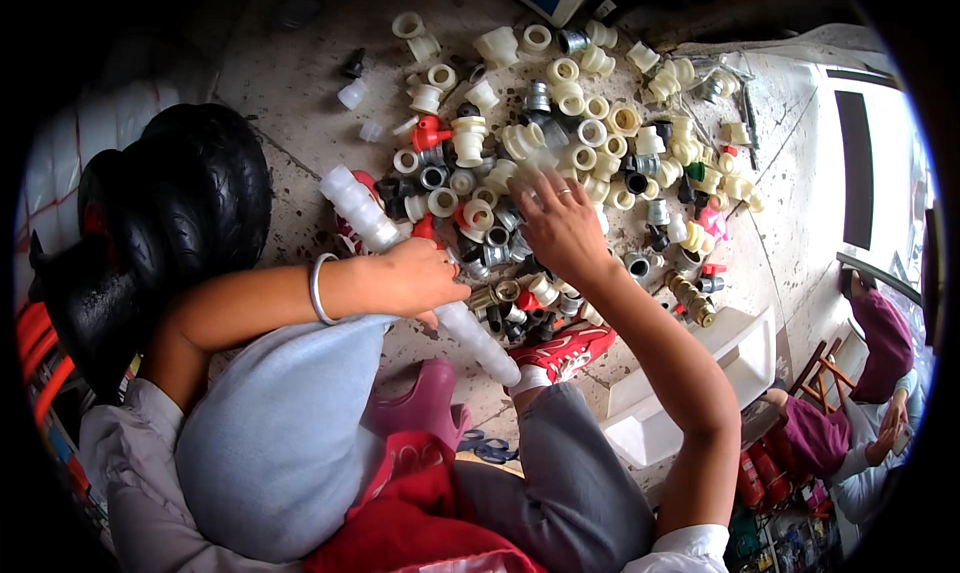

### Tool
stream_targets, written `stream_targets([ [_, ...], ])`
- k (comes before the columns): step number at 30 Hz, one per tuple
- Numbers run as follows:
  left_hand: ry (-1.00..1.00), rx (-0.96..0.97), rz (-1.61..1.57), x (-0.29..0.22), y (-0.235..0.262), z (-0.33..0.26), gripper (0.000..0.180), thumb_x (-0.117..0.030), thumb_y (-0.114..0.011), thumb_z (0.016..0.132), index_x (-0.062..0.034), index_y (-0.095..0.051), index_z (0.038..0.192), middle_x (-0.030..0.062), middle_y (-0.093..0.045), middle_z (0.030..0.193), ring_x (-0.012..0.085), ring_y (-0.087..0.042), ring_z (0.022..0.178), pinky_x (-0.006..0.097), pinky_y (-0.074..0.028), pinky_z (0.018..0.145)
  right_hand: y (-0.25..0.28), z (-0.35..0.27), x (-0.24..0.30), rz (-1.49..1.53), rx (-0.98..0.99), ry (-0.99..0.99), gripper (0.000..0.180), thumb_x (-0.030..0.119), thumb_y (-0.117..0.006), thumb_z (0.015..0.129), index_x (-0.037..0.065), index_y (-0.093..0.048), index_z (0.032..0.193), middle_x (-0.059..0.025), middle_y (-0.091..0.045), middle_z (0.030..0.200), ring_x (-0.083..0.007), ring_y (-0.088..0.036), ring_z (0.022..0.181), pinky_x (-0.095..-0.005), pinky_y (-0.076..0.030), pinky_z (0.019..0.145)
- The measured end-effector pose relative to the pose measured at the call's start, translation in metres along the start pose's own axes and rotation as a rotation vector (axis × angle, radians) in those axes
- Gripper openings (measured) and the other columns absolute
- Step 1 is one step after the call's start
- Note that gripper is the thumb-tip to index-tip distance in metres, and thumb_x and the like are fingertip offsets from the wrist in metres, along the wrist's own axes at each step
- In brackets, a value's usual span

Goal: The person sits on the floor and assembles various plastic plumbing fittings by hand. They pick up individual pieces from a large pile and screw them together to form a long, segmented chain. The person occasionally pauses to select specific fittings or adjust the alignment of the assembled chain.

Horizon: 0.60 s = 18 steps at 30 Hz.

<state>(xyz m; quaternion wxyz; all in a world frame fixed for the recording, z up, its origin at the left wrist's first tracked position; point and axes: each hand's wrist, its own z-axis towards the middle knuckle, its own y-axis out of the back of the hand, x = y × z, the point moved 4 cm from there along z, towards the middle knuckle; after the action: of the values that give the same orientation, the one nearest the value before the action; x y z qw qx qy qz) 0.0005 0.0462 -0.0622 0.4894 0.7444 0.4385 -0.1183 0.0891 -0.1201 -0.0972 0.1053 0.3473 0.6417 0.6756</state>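
Gripping the stack of translucent white fittings (360,209) around its middle, the left hand (408,276) was curled over it, one end pointing between 10 and 11 o'clock, the other between 4 and 5. At about 2 o'clock from it, the right hand (560,228), blurred at the fingers, hung over the loose pile of pipe fittings (469,141) on the floor (290,98), and whether it pinched anything I could not tell. The stack looked light, stiff and rather slippery, perhaps apt to part at its joints, so mid-length seemed the best hold.
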Motion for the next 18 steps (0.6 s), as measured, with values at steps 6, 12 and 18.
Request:
stream_targets([
  [6,0.025,-0.042,0.004,0.002,0.008,-0.005,0.048,-0.048,-0.078,0.068,-0.0111,-0.062,0.093,0.0079,-0.066,0.083,0.028,-0.067,0.086,0.039,-0.053,0.069,-0.027,-0.028,-0.002,-0.068,0.275,-0.168,0.057,0.028,-0.067,0.081,0.009,-0.051,0.132,-0.0122,-0.035,0.151,-0.0313,-0.039,0.135,-0.0452,-0.036,0.104],
  [12,0.02,-0.026,0.001,0.003,-0.003,-0.008,0.048,-0.049,-0.078,0.068,-0.0114,-0.062,0.094,0.0069,-0.067,0.082,0.0266,-0.068,0.083,0.039,-0.053,0.068,-0.009,-0.04,-0.015,-0.048,0.359,-0.267,0.043,0.023,-0.068,0.08,0.007,-0.059,0.119,-0.0084,-0.064,0.112,-0.0257,-0.06,0.107,-0.0392,-0.043,0.093],
  [18,0.005,-0.046,0.017,0.002,0.0,-0.007,0.048,-0.049,-0.078,0.067,-0.0121,-0.062,0.094,0.0068,-0.067,0.082,0.0262,-0.068,0.083,0.039,-0.053,0.068,-0.001,0.027,-0.021,-0.091,0.036,-0.024,0.049,0.018,-0.055,0.088,0.015,-0.05,0.137,-0.0109,-0.041,0.148,-0.0275,-0.042,0.135,-0.0479,-0.036,0.106],
])
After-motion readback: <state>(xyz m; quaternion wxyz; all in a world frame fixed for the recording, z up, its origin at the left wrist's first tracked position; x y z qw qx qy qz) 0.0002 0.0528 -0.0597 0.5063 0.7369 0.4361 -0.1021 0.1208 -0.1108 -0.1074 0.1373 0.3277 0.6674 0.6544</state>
